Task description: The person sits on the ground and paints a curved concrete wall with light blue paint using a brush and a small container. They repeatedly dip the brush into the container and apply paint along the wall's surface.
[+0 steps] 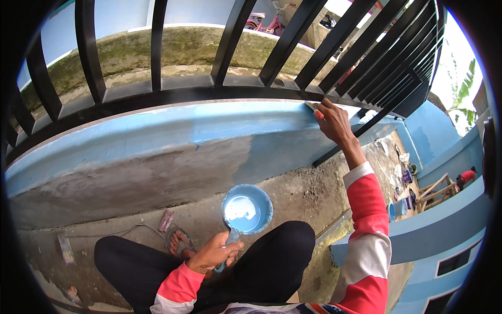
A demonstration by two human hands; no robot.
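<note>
My left hand (215, 251) is wrapped round the handle of a blue plastic dipper (270, 209), held level above the ground between my knees. Light-blue paint (240, 207) lies in the dipper, with a bright reflection on it. Stretched out to the far right, my right hand (333, 121) grips a paintbrush (310, 107), mostly hidden by the fingers. Its tip is at the top ledge of the low wall (225, 121), just under the black metal fence. The ledge is blue, a brighter shade in the middle than at the left. Lower down, the wall face is partly bare grey-brown plaster.
Black fence bars (157, 47) rise along the wall's top. A slanting dark bar (334, 152) leans against the wall at the right. Near my sandalled foot (180, 240) lies a cord (112, 233). Farther right are a wooden frame (436, 193) and a person in red (465, 178).
</note>
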